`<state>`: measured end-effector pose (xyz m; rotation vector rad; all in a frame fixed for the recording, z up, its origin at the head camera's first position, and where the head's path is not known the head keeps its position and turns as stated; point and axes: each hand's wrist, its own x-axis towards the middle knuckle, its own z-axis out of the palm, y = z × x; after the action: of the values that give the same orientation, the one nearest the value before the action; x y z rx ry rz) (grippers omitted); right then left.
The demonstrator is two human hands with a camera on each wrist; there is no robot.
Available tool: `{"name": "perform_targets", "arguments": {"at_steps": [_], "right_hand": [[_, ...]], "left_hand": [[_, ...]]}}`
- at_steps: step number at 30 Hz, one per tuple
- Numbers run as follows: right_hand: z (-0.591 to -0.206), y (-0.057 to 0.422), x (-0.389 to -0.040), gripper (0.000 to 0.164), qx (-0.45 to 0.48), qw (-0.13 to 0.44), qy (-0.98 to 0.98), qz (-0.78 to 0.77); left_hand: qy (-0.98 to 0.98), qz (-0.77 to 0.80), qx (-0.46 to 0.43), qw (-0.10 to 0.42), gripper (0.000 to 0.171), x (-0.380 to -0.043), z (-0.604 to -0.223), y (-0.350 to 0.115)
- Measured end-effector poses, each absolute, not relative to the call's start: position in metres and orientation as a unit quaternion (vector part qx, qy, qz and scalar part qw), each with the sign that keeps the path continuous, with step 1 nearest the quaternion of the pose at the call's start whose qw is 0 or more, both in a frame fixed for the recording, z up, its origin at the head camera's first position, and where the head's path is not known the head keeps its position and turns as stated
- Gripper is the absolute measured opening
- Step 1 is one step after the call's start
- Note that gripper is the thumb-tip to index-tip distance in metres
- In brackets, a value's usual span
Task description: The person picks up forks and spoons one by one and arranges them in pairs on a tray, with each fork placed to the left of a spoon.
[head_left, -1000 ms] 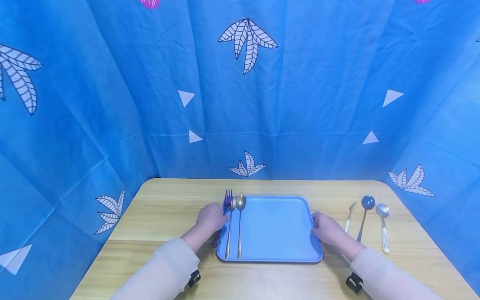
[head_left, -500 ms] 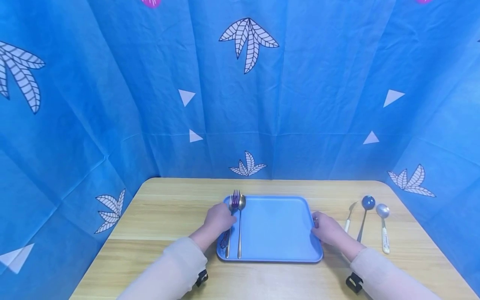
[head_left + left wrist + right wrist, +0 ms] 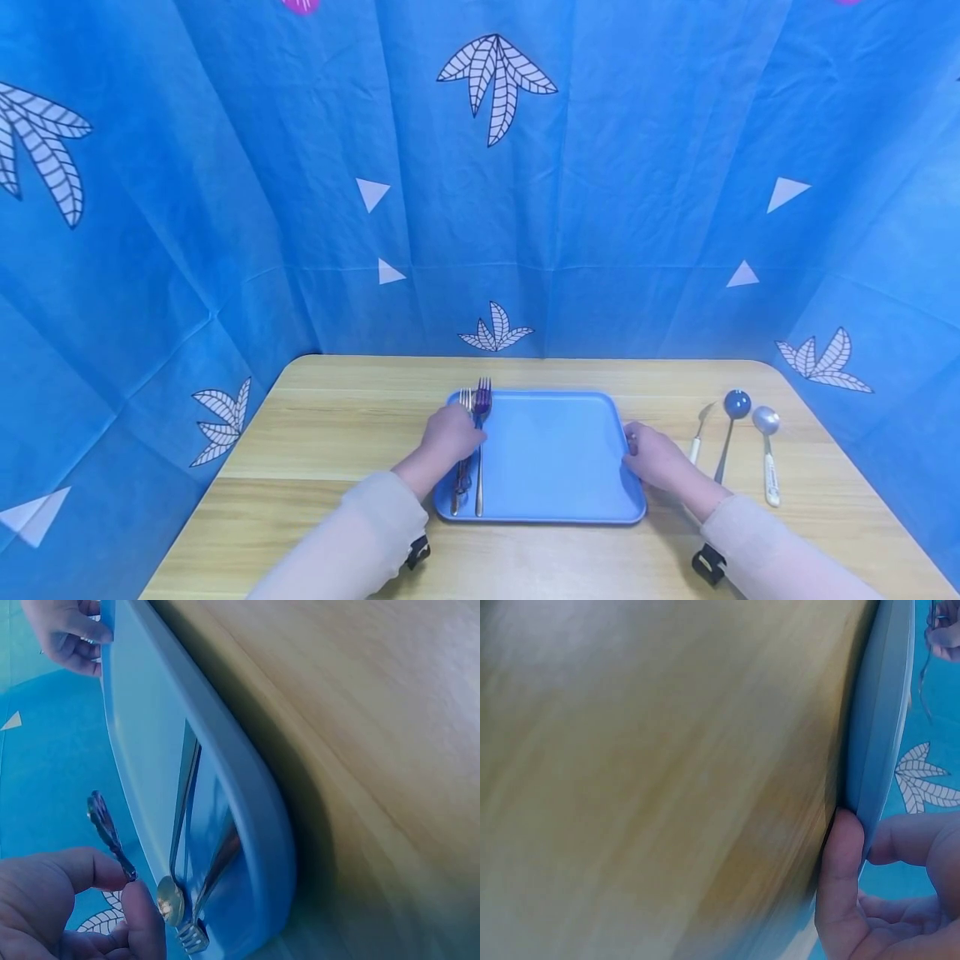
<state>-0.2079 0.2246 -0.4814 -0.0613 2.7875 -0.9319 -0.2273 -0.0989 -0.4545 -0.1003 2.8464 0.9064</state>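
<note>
Purple fork [image 3: 482,408] hangs over the left side of the blue tray [image 3: 555,458], where I see the left hand [image 3: 452,434] pinching it, while the right hand [image 3: 655,456] pinches this tray at right, probably for keeping it steady.

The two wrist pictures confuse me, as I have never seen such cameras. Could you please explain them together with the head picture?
There is no machine here, only a person's bare left hand and right hand. The wide picture comes from a camera on the head, looking forward and down; the other two come from a camera on each wrist. On the table is a blue tray, with a fork and a spoon in it. Farther right lie a dark spoon, a white-handled spoon and a thin utensil. The left hand's grip holds a purple fork; the right hand's holds the tray's edge.
</note>
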Motion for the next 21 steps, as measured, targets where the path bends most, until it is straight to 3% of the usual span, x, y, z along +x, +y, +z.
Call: {"name": "perform_targets", "arguments": {"at_steps": [21], "right_hand": [[-0.482, 0.225, -0.209, 0.048, -0.028, 0.1, 0.946, -0.308]], "left_hand": [[0.938, 0.332, -0.02, 0.1, 0.024, -0.229, -0.461, -0.081]]}}
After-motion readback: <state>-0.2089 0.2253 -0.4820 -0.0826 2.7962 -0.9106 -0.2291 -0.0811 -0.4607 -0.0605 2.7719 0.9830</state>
